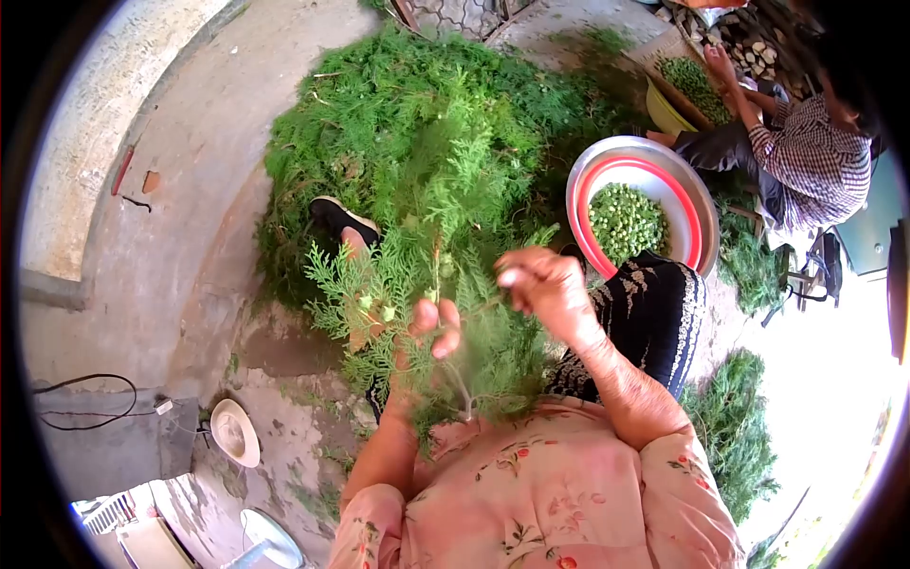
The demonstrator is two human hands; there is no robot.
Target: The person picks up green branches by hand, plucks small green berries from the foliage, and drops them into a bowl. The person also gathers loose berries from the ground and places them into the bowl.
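A leafy green branch [455, 199] stands in front of my chest, with a few pale green cones on it. My left hand [436, 327] is closed round its stem, fingertips showing among the leaves. To the right of the branch, my right hand [548, 289] is raised with its fingers pinched together; whether anything small is between them cannot be made out. Beyond my right knee sits a metal basin with a red-rimmed bowl [697, 213] in it, holding small green cones [626, 223].
A large heap of cut green branches [322, 133] lies ahead. At the upper right a seated person [810, 166] reaches over a container of green cones [692, 85]. More branches [735, 427] lie at the right. A pale hat-like object [235, 432] is at the lower left.
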